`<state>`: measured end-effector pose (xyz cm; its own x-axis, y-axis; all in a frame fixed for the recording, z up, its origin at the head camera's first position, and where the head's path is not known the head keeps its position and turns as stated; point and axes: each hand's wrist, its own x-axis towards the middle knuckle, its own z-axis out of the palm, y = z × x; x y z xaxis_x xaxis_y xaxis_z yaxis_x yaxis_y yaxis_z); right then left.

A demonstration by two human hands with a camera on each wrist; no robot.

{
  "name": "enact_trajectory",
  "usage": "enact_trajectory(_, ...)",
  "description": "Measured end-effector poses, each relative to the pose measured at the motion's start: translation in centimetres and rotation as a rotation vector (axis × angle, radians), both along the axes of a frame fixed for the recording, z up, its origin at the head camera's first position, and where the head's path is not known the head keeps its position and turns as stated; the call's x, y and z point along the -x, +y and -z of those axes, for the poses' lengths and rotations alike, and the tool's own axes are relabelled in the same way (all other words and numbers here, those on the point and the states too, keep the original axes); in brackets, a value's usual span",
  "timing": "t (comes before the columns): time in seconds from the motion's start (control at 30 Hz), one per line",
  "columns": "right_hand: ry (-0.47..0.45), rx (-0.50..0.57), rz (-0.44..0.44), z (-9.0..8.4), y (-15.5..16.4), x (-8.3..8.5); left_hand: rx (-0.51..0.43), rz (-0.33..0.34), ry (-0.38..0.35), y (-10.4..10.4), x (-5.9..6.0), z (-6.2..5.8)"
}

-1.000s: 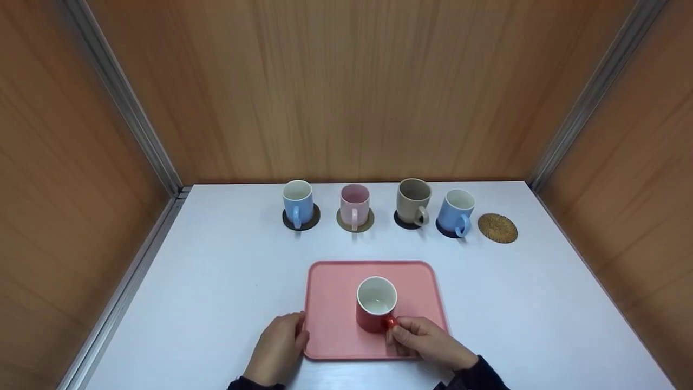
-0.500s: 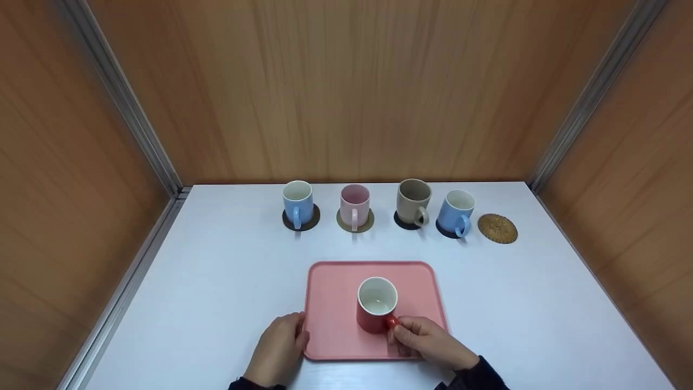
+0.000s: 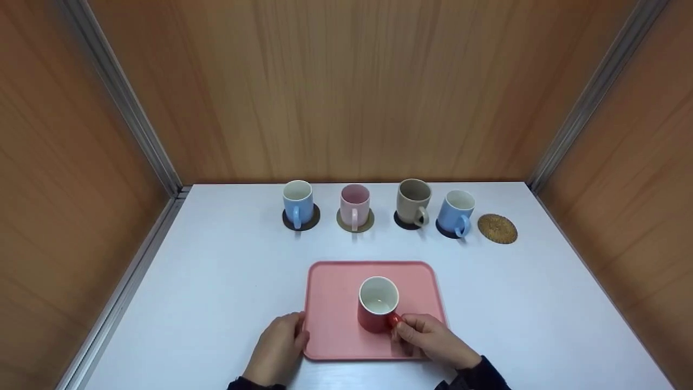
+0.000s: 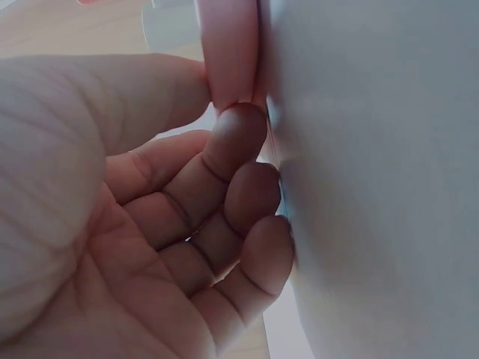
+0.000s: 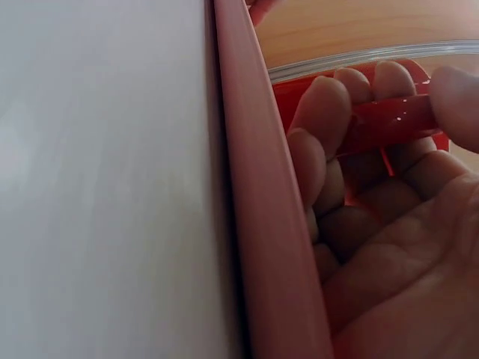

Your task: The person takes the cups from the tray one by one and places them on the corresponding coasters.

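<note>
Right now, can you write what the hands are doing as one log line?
right hand: pinches red mug handle | left hand: holds pink tray edge | mug: upright on tray

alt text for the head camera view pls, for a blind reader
A right hand grips the handle of a red mug standing on a pink tray, while the left hand holds the tray's left edge. Four mugs on coasters and one bare woven coaster line the white table's far edge.
</note>
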<state>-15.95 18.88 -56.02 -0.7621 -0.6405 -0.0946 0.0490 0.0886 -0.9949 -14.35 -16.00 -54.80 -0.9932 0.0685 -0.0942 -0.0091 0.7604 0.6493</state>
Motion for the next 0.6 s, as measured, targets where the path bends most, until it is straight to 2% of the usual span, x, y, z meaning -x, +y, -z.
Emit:
enact_trajectory(0.33,0.018,-0.05,0.075,-0.3,0.4,0.2,0.015,-0.023,-0.048,0.1,0.2,-0.2)
enact_trajectory(0.47,-0.014,-0.013,0.064,-0.8,0.6,0.2,0.019,-0.034,-0.087,0.2,0.4,-0.3)
enact_trajectory(0.6,-0.067,-0.021,0.078,-1.9,0.4,0.2,0.026,-0.02,-0.079,0.1,0.6,-0.2)
